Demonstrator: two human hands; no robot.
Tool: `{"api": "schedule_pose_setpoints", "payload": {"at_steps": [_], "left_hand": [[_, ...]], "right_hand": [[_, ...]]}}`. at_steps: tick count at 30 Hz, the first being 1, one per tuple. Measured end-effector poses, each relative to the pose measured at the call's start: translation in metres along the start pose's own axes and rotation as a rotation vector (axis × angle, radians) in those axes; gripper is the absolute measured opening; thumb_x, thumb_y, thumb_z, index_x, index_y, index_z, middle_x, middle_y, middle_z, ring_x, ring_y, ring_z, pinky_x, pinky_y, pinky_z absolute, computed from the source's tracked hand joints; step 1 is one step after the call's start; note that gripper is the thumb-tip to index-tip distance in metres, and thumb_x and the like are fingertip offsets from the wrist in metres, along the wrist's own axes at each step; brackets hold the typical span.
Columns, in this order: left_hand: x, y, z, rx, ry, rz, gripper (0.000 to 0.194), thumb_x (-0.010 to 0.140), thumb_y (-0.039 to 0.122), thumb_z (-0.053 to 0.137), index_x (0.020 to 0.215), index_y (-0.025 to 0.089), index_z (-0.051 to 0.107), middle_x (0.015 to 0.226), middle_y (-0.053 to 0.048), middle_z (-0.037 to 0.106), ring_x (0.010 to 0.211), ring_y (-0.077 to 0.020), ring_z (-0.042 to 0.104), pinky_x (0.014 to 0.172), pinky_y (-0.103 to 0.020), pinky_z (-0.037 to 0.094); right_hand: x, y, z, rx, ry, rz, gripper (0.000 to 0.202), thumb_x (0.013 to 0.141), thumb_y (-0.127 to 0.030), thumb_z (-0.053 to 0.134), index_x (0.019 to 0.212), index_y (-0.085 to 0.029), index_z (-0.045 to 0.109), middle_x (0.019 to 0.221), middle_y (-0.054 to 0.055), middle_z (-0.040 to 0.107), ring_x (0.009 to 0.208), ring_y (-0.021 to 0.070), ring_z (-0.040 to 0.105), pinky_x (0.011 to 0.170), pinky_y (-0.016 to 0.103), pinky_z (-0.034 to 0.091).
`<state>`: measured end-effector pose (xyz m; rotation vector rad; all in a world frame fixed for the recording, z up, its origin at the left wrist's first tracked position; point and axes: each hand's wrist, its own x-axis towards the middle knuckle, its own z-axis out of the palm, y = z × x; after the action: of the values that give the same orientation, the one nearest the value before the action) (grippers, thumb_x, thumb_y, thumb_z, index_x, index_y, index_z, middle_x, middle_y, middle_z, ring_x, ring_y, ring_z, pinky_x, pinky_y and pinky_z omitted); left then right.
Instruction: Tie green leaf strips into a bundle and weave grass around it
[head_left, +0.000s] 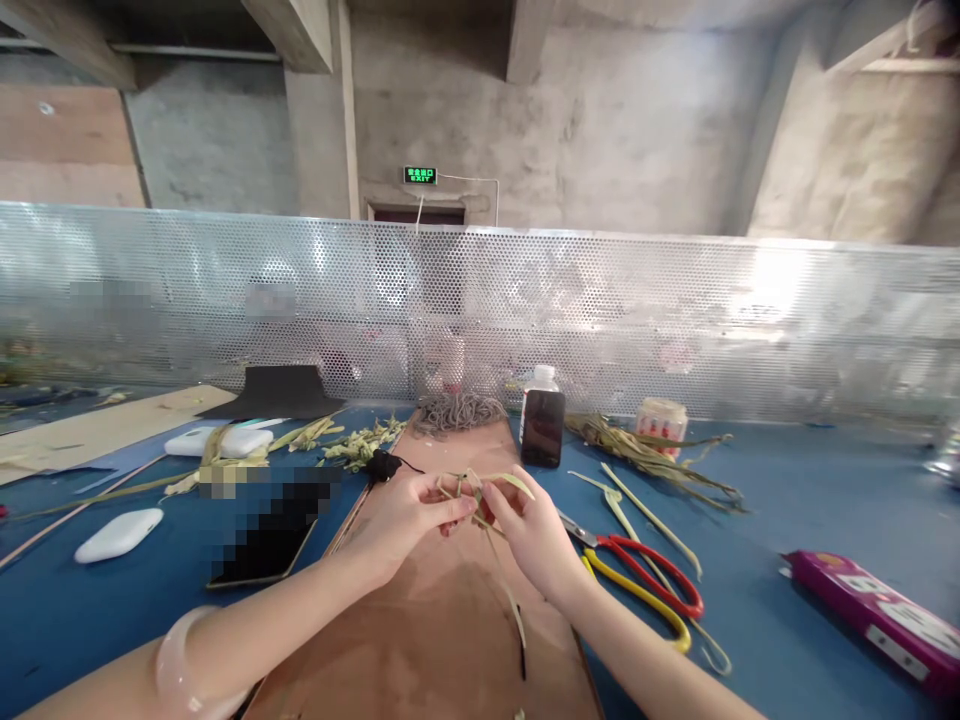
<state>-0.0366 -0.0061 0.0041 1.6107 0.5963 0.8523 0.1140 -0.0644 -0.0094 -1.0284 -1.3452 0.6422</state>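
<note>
My left hand (pixel 431 507) and my right hand (pixel 527 517) meet over a brown board (pixel 442 630), both with fingers pinched on thin pale-green plant strips (pixel 512 482). The strips cross between the fingertips, and one long end (pixel 512 598) trails down toward the board. Exactly how they are knotted or woven is too small to tell. Close by my right hand lie scissors (pixel 645 570) with one red and one yellow handle, blades partly hidden behind the hand. Beyond my left hand sits a small black bundle of thread (pixel 384 466).
A dark bottle with a white cap (pixel 543 420) stands behind my right hand, near dried leaves (pixel 637 450) and a jar (pixel 661 425). Grey cord (pixel 459 413) lies at the board's far end. Left are a phone (pixel 274 540) and a white case (pixel 118 536); right, a purple packet (pixel 874 610).
</note>
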Motion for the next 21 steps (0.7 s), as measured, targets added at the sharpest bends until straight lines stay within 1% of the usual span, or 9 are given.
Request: {"api": "schedule_pose_setpoints", "payload": {"at_steps": [4,8,11,13,15,17,19,21], "left_hand": [[-0.0011,0.0026,0.0,0.111,0.031,0.0,0.017,0.07,0.034,0.069,0.08,0.019,0.069,0.074,-0.001,0.061,0.066,-0.0128,0.048,0.061,-0.025,0.036],[-0.003,0.0053,0.0024,0.159,0.054,-0.005,0.016,0.07,0.035,0.069,0.074,0.019,0.067,0.069,0.001,0.059,0.062,-0.0113,0.046,0.061,-0.024,0.035],[-0.0031,0.0042,0.0031,0.157,0.065,-0.02,0.019,0.069,0.036,0.07,0.075,0.019,0.067,0.07,0.001,0.06,0.061,-0.0116,0.046,0.061,-0.024,0.035],[-0.0024,0.0025,0.0024,0.159,0.087,-0.026,0.02,0.068,0.037,0.07,0.076,0.019,0.067,0.07,0.001,0.06,0.062,-0.0124,0.048,0.061,-0.025,0.035],[-0.0013,0.0008,0.0013,0.169,0.102,-0.016,0.019,0.069,0.037,0.069,0.075,0.018,0.066,0.068,0.0,0.06,0.062,-0.0133,0.048,0.06,-0.025,0.035],[-0.0002,-0.0001,0.0003,0.177,0.117,0.006,0.019,0.07,0.036,0.068,0.075,0.018,0.066,0.068,-0.001,0.059,0.064,-0.0145,0.05,0.06,-0.025,0.035],[0.0007,0.0003,0.0,0.173,0.153,0.021,0.018,0.071,0.035,0.067,0.078,0.019,0.066,0.074,-0.003,0.061,0.07,-0.0163,0.053,0.064,-0.026,0.038],[0.0011,0.0021,0.0004,0.185,0.185,0.026,0.019,0.071,0.037,0.066,0.079,0.019,0.065,0.086,-0.005,0.062,0.079,-0.0179,0.055,0.071,-0.027,0.041]], "right_hand": [[-0.001,0.0002,0.0008,-0.02,0.024,0.014,0.034,0.082,-0.05,0.053,0.071,-0.022,0.039,0.068,0.001,0.057,0.068,0.0171,0.055,0.058,0.028,0.045],[-0.0001,0.0005,0.0013,-0.021,0.014,0.027,0.035,0.083,-0.047,0.054,0.069,-0.022,0.035,0.068,-0.001,0.055,0.066,0.0151,0.053,0.058,0.027,0.043],[0.0009,0.002,0.0014,-0.051,0.021,0.023,0.032,0.084,-0.045,0.053,0.069,-0.021,0.038,0.068,-0.001,0.055,0.065,0.0145,0.052,0.058,0.027,0.043],[0.0007,0.0022,0.0014,-0.066,0.011,0.01,0.028,0.085,-0.043,0.051,0.072,-0.02,0.045,0.069,0.0,0.056,0.066,0.015,0.054,0.059,0.027,0.044],[-0.0003,0.0008,0.0009,-0.073,-0.022,-0.034,0.024,0.086,-0.04,0.05,0.078,-0.018,0.052,0.076,0.002,0.059,0.072,0.0158,0.056,0.065,0.028,0.046],[-0.0016,-0.0017,0.0,-0.05,-0.086,-0.081,0.021,0.087,-0.037,0.05,0.089,-0.017,0.057,0.086,0.004,0.062,0.079,0.0163,0.058,0.072,0.028,0.046],[-0.0024,-0.0043,-0.001,-0.024,-0.127,-0.084,0.023,0.085,-0.036,0.054,0.098,-0.018,0.057,0.094,0.006,0.064,0.083,0.0166,0.06,0.075,0.028,0.046],[-0.0021,-0.0062,-0.0021,-0.04,-0.141,-0.045,0.025,0.082,-0.037,0.058,0.098,-0.017,0.058,0.093,0.006,0.065,0.082,0.0174,0.06,0.073,0.028,0.046]]}}
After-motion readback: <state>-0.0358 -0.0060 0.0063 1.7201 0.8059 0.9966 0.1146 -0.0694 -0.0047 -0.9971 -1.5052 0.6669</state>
